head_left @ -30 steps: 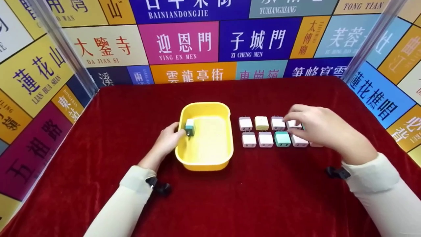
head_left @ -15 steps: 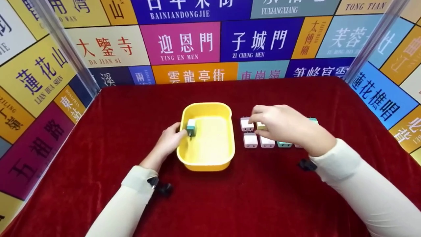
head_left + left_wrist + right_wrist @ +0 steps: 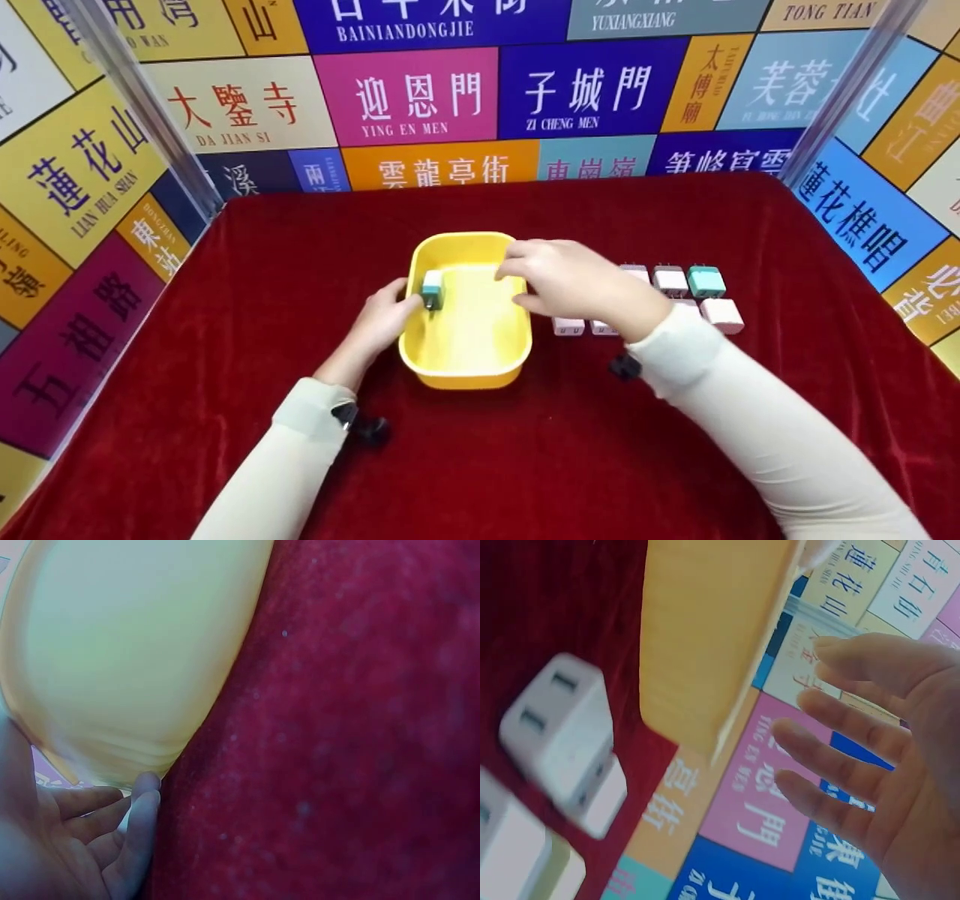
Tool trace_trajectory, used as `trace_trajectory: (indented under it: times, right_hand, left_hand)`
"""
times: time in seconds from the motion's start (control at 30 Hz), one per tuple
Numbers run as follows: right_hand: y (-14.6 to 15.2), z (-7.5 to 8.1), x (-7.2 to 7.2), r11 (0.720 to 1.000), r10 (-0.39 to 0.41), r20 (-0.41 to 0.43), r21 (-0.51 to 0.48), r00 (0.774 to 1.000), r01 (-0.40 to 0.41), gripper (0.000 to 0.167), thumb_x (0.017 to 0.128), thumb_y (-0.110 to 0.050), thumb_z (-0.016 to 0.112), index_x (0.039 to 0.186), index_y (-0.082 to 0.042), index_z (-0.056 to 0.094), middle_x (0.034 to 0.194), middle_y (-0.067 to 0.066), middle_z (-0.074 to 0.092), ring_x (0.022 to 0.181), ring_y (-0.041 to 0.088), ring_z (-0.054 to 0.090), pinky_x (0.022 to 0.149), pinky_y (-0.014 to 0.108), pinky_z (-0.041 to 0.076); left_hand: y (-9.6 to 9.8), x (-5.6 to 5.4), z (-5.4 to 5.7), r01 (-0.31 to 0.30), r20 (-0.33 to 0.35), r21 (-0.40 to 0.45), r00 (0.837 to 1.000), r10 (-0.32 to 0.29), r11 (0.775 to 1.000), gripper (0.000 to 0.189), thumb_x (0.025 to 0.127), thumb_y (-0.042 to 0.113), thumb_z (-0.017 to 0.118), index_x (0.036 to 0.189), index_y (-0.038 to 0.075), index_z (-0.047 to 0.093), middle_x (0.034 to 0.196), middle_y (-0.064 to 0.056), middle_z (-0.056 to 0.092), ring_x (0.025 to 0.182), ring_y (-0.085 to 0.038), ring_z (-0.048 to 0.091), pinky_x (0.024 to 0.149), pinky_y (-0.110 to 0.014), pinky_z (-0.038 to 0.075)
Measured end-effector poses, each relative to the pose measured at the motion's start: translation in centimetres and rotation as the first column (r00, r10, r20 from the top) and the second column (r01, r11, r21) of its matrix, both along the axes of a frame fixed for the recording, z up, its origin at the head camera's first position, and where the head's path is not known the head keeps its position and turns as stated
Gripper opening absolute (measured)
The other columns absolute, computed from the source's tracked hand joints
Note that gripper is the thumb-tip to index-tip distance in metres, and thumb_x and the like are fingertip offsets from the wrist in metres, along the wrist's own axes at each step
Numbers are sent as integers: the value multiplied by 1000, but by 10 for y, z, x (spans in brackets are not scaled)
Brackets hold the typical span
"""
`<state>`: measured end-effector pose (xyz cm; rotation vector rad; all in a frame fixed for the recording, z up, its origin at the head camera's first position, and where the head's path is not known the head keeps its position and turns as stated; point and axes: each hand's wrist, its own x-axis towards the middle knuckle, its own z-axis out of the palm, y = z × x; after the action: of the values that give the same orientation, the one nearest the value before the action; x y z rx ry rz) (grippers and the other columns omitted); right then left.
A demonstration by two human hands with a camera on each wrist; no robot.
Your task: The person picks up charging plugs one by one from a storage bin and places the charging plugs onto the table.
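My left hand (image 3: 384, 315) holds the left side of a yellow plastic basin (image 3: 465, 381), its thumb at the rim. In the left wrist view, fingers of the left hand (image 3: 82, 840) curl by the basin's wall (image 3: 135, 675). Inside the basin, near that side, lies a white and green plug charger (image 3: 433, 290). Over the basin's right rim hovers my right hand (image 3: 566, 279), its fingers spread and apart. The right wrist view shows nothing in the right hand (image 3: 870, 757). White chargers (image 3: 559, 720) stand below it on the cloth.
Two rows of chargers lie right of the basin, partly hidden by my right hand and forearm. A green charger (image 3: 706, 281) and a white charger (image 3: 722, 316) end the rows. Red cloth (image 3: 480, 465) covers the table; sign-printed panels (image 3: 420, 94) surround it.
My right hand has swept left from above the right end of the charger rows to the basin's right rim. The left hand and the charger in the basin have stayed put.
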<state>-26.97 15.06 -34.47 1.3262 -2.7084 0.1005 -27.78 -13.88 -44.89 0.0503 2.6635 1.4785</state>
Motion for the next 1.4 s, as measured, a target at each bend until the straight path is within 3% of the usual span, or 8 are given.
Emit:
trace_trajectory:
  times: [0.53, 0.77, 1.0, 1.07, 1.27, 1.3, 1.33, 1.4]
  right_hand:
    - [-63, -30, -20, 994, -16, 191, 106, 982, -5, 50, 97, -23, 78, 144, -10, 67, 141, 11, 61, 130, 30, 60, 112, 47, 49]
    - [-78, -40, -27, 982, -22, 187, 189, 982, -14, 63, 98, -24, 76, 156, -11, 54, 159, 12, 48, 144, 33, 49, 119, 49, 41]
    - [-90, -48, -30, 967, -38, 194, 254, 980, -13, 77, 101, -22, 71, 168, -14, 33, 175, 5, 27, 158, 33, 29, 126, 52, 30]
    - [-92, -49, -30, 967, -43, 204, 253, 978, -11, 77, 101, -21, 70, 168, -13, 32, 175, 5, 26, 159, 33, 28, 127, 53, 28]
    - [-94, -50, -30, 980, -13, 130, 199, 991, -13, 65, 99, -13, 72, 160, -11, 49, 162, 8, 48, 147, 34, 46, 118, 55, 39]
    - [-93, -50, -30, 982, -8, 115, 190, 993, -14, 63, 98, -11, 72, 157, -12, 53, 158, 9, 52, 143, 33, 50, 115, 55, 43]
    - [-93, -49, -30, 983, -5, 104, 182, 995, -14, 60, 98, -11, 72, 155, -12, 56, 154, 9, 55, 139, 33, 54, 112, 54, 46]
    - [-92, -49, -30, 987, -6, 96, 163, 995, -10, 54, 97, -10, 73, 150, -13, 61, 145, 9, 60, 130, 31, 61, 106, 52, 51]
  left_hand:
    - [0, 0, 0, -4, -7, 2, 1000, 4, 1000, 54, 97, 25, 54, 146, 5, 61, 136, -16, 66, 117, -28, 62, 104, -43, 50]
    - [-1, -2, -2, -2, -28, -5, 1000, 2, 1000, 52, 97, 24, 54, 144, 4, 63, 133, -17, 68, 112, -28, 64, 99, -43, 52]
    - [-7, -21, -23, 6, -60, -26, 998, -8, 1000, 51, 95, 28, 55, 140, 6, 66, 129, -15, 71, 106, -25, 66, 90, -39, 55]
    - [-7, -21, -22, 6, -62, -28, 998, -8, 1000, 51, 95, 29, 56, 139, 6, 66, 131, -15, 70, 108, -25, 66, 92, -39, 54]
    - [1, -3, -1, 5, -34, -15, 999, -5, 1000, 52, 98, 25, 54, 144, 4, 63, 135, -17, 68, 113, -29, 67, 98, -43, 54]
    - [1, -2, 0, 4, -34, -16, 999, -5, 1000, 51, 98, 24, 54, 145, 4, 62, 134, -17, 68, 112, -28, 67, 97, -42, 55]
    - [-4, -10, -12, 17, -46, 3, 999, -17, 1000, 51, 99, 26, 54, 145, 6, 62, 132, -16, 69, 109, -26, 68, 95, -40, 56]
    - [-5, -10, -12, 22, -47, 3, 999, -22, 1000, 51, 100, 26, 53, 146, 5, 61, 131, -16, 70, 108, -26, 68, 95, -40, 56]
